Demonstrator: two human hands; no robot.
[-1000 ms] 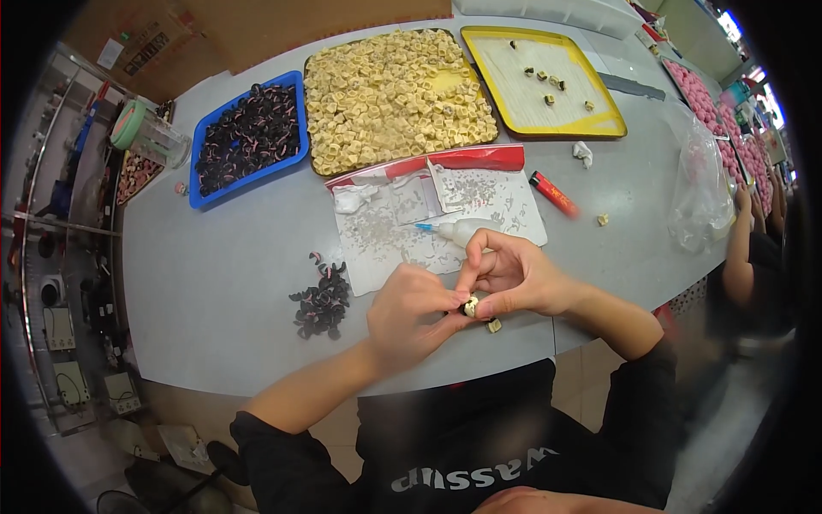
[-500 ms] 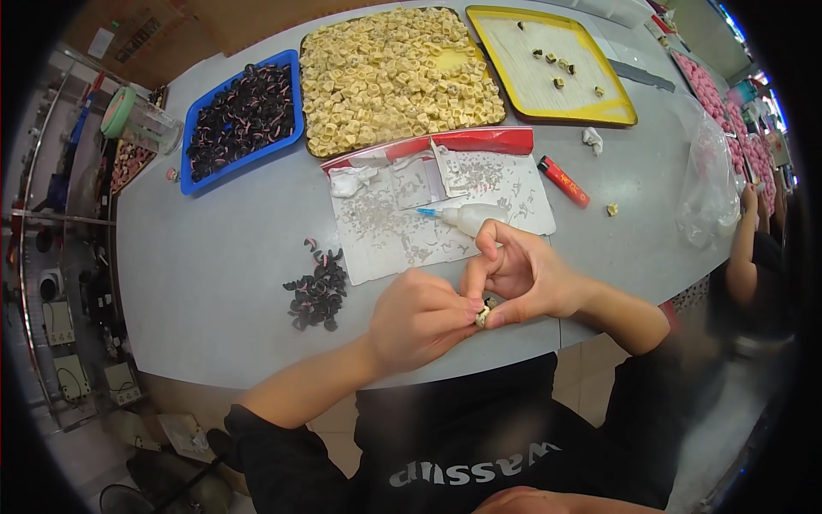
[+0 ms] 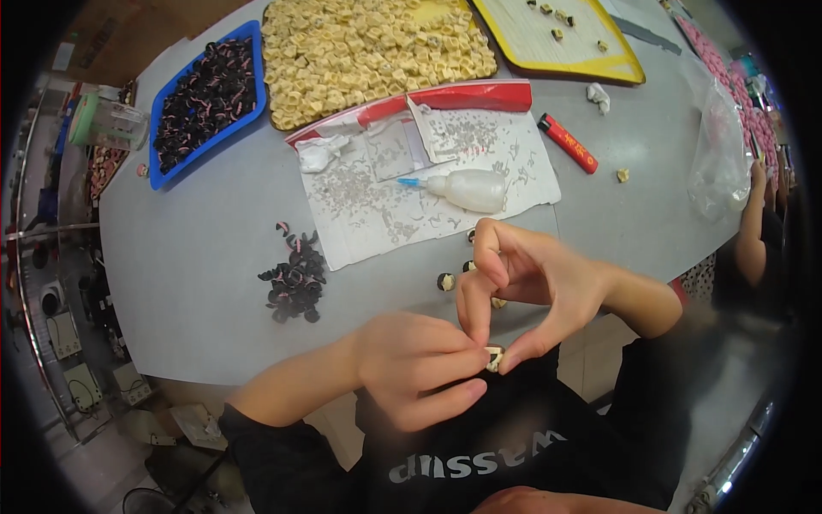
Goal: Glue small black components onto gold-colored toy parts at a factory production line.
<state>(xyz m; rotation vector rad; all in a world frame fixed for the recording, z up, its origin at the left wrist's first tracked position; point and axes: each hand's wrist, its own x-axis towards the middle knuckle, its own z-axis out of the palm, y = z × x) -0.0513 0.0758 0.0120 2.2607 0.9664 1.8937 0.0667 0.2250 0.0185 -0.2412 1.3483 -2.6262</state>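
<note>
My left hand (image 3: 419, 367) and my right hand (image 3: 544, 295) meet in front of my chest, over the table's near edge. Between their fingertips is a small cream-and-black piece (image 3: 494, 360). My right thumb and index finger pinch it from the right. My left fingers close on its left side, partly hiding it. Several similar pieces, such as one dark piece with a cream face (image 3: 446, 282), lie on the table beside and beneath my right hand. Left of them is a loose pile of black curved pieces (image 3: 295, 281) with pink edges.
A squeeze bottle (image 3: 473, 191) with a blue tip lies on a scrap-strewn white sheet (image 3: 360, 231). Behind stand a blue tray (image 3: 160, 176) of black pieces, a heap of cream pieces (image 3: 368, 51) and a yellow tray (image 3: 591, 79). A red stick (image 3: 569, 144) lies right; someone's arm (image 3: 753, 227) shows beyond.
My hands have drawn back toward my body with the small piece, uncovering the bottle and several pieces on the table. My left fingers have spread somewhat. The view has shifted a little.
</note>
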